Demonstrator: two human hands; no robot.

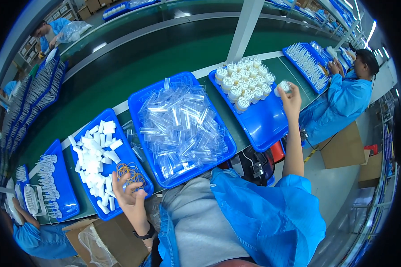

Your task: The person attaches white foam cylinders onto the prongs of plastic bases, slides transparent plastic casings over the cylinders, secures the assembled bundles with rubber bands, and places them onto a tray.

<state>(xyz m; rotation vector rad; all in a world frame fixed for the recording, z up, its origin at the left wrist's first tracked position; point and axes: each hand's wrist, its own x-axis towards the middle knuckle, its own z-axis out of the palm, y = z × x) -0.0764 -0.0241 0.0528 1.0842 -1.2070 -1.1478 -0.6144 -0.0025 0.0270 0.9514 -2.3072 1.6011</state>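
Note:
My right hand (291, 100) is raised beside the right-hand blue tray (263, 126). Its fingertips pinch a small white round piece (282, 87), which resembles the white cylindrical bundles (248, 79) grouped in that tray's far half. My left hand (130, 201), a dark band on its wrist, hovers with fingers spread over the near edge of another blue tray (140, 172). Near those fingers lies a tangle of yellow and red rubber bands (131, 171). White foam-like blocks (93, 153) fill the rest of that tray. Nothing shows between the left fingers.
A large blue tray (135, 103) of clear plastic sleeves (178, 129) stands between my hands. Behind runs a green conveyor belt (165, 48). A grey post (245, 31) rises beyond the trays. Co-workers in blue sit at both sides; cardboard boxes (116, 238) stand below.

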